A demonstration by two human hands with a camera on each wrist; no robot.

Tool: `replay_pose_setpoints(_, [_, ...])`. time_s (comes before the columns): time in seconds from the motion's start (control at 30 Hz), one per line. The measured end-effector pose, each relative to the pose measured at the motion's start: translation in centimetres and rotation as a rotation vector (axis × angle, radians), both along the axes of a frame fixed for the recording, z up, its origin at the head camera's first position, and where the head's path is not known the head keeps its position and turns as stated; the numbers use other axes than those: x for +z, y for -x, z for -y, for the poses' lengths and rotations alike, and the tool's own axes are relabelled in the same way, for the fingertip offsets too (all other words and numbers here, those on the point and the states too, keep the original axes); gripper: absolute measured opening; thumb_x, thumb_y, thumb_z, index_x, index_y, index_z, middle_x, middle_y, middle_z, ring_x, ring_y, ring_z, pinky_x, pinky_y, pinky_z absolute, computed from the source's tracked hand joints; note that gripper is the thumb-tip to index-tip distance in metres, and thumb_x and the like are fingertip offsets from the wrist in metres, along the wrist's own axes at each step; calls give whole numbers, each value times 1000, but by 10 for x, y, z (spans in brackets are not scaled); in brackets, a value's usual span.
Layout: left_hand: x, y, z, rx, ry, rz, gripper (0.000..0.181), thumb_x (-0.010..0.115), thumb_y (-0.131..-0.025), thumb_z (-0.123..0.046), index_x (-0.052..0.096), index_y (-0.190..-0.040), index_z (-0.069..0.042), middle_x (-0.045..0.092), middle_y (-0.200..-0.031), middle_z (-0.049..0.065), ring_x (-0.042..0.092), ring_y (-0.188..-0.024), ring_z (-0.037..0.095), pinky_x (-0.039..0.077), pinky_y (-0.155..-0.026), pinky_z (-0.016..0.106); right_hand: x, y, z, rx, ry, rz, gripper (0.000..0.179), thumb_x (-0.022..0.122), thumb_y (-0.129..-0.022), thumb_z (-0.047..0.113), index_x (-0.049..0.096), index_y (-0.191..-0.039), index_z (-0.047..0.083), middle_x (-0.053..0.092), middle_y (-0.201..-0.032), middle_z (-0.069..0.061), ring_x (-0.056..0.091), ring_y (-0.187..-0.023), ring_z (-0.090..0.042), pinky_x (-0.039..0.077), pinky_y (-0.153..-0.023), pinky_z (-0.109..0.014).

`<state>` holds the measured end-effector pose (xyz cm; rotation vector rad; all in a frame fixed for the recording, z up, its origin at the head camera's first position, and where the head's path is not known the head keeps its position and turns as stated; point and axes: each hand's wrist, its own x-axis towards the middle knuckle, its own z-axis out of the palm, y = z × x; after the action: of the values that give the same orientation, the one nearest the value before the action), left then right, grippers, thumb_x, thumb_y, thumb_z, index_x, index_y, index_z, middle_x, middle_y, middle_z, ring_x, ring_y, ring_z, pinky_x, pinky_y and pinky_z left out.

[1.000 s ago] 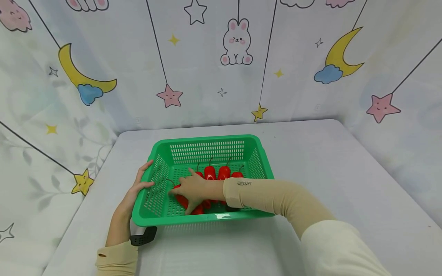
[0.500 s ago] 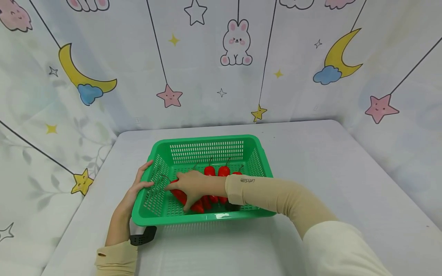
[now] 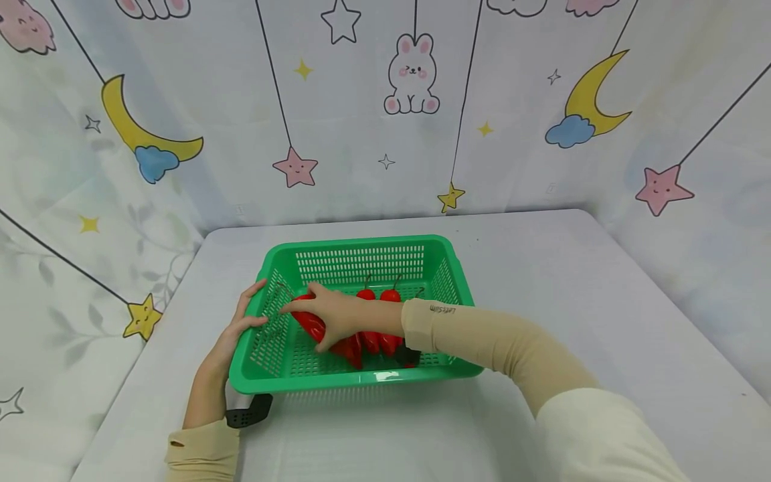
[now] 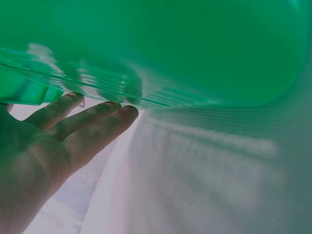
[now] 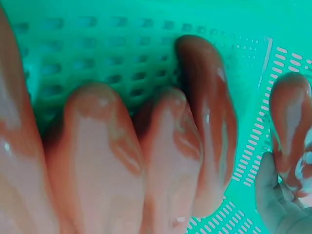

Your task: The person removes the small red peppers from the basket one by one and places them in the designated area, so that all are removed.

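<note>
A glossy red chili pepper with a thin stem lies slanted at the left inside the green plastic basket. My right hand grips it from above, thumb on the near side, fingers on the far side. In the right wrist view, that hand shows at the right edge, on the lower end of the pepper. My left hand touches the basket's left side. In the left wrist view, its fingers extend fairly straight along the basket's outer side.
More red peppers lie side by side, stems pointing away, partly hidden under my right forearm. A pale cloth covers the table. Behind it hangs a curtain printed with moons and stars. Dark straps sit at both wrists.
My right hand has moved away from me and slightly left, and the gripped pepper has shifted with it toward the basket's far left. The left hand and basket stay put.
</note>
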<state>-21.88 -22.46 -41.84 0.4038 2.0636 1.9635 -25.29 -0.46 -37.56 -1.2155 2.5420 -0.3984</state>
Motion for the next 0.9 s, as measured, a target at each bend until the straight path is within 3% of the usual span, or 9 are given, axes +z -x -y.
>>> replay_pose_setpoints(0.13, [0,0,1,5,-2,3,64,30,-90,-8,6,-147,-25,-4,-149,10,20,-124,34,39,-85,34,6,1,-4,-18,29,24,81,79,-68,28,38,-138,30,33,-123,-9,42,-98,-14,44,-65,-18])
replay_pose_setpoints(0.4, [-1,0,1,7,6,-4,64,30,-90,-8,6,-147,-25,-2,-149,10,24,-121,31,39,-84,31,22,3,-14,11,34,-24,80,79,-67,34,40,-136,26,38,-110,-6,39,-95,-14,42,-63,-18])
replay_pose_setpoints(0.6, [-1,0,1,6,-2,1,65,31,-90,-8,6,-147,-26,-1,-148,10,23,-121,30,39,-85,32,34,3,-19,-29,43,-27,81,78,-67,36,39,-137,30,39,-119,-6,35,-107,-15,44,-65,-17])
replay_pose_setpoints(0.9, [-1,0,0,7,-7,2,65,31,-90,-7,6,-147,-26,-2,-149,11,19,-125,32,39,-85,31,49,1,-32,-66,94,2,82,79,-67,34,38,-138,29,43,-117,-5,37,-106,-14,45,-67,-17])
